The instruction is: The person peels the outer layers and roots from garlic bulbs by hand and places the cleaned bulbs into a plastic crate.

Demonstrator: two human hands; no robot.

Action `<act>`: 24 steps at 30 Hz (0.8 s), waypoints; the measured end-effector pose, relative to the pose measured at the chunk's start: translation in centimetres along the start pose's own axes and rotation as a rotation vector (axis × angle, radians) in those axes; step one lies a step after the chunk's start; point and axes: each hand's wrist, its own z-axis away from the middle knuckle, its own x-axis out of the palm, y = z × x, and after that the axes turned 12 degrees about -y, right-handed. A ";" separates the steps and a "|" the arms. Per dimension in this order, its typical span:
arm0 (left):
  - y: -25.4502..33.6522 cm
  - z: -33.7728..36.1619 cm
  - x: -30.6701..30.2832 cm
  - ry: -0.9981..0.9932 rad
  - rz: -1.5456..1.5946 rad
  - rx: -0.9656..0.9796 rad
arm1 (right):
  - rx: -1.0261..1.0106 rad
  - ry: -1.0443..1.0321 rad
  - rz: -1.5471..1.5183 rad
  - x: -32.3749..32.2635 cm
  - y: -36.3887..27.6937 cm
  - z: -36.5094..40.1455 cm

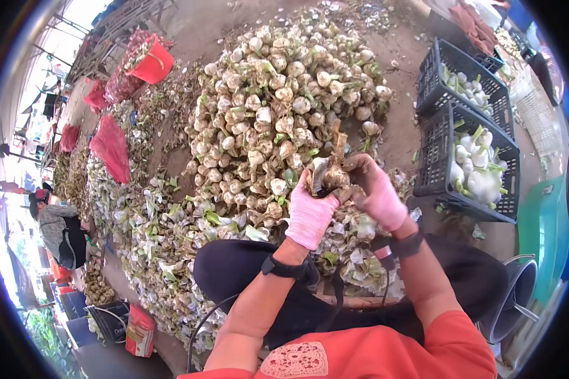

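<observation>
A garlic bulb [335,179] with brown, dirty skin and a short upright stem is held between my two hands, in front of the heap. My left hand [314,213], in a pink glove with soiled fingertips, is closed around its lower left side. Pale, loose outer skin stands up beside the bulb near the left fingers. My right hand [381,194], gloved the same way, has its dirty fingers curled against the bulb's right side. Just beyond lies a large pile of unpeeled garlic [259,120]. Peeled-off skins [354,237] lie below my hands.
To the right stand black crates [427,183] holding cleaned white garlic [477,164]. A grey bucket [515,287] is near my right knee. At the upper left are a red bucket [152,65] and a red mesh bag [112,148]. Another person [62,234] is at the far left.
</observation>
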 end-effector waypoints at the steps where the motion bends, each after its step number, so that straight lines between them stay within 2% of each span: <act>1: -0.1 0.2 0.8 -0.034 -0.154 0.013 | -0.036 -0.086 -0.357 -0.8 -0.6 0.2; 2: -0.3 0.5 1.4 -0.068 -0.306 0.026 | 0.127 -0.041 -0.366 -1.4 -2.5 1.2; 4: -1.0 0.8 1.9 -0.081 -0.684 0.079 | 0.008 0.009 -0.504 -1.5 -2.6 1.7; 5: -1.3 0.9 2.0 -0.094 -0.680 0.075 | -0.039 0.037 -0.528 -1.1 -2.9 1.7; 7: -1.8 1.0 1.7 -0.172 -1.592 0.479 | -0.055 0.085 -0.525 0.2 -3.6 1.7; 9: -2.2 1.0 1.5 -0.178 -1.651 0.561 | -0.068 0.126 -0.526 1.3 -3.9 1.5; 11: -1.9 1.4 2.6 -0.185 -1.820 0.723 | -0.084 0.214 -0.459 2.4 -3.5 1.3; 12: -1.9 1.4 2.4 -0.180 -1.707 0.639 | -0.044 0.209 -0.572 2.8 -3.6 1.4; 17: -1.2 1.3 1.2 -0.132 -1.650 0.578 | -0.052 0.183 -0.647 3.3 -3.8 1.5; 19: -1.2 1.0 0.8 -0.131 -1.187 0.369 | -0.025 0.176 -0.635 3.0 -3.5 1.4; 20: -1.1 0.9 0.8 -0.131 -1.186 0.373 | -0.025 0.173 -0.632 2.9 -3.3 1.4; 22: -0.8 1.0 0.9 -0.190 -1.175 0.219 | -0.084 0.202 -0.615 2.8 -2.8 1.7; 23: -0.7 0.9 1.2 -0.192 -1.176 0.218 | -0.086 0.204 -0.615 2.5 -2.9 1.8; 24: -0.5 1.0 1.5 -0.241 -0.912 0.093 | -0.067 0.185 -0.547 2.3 -3.2 2.0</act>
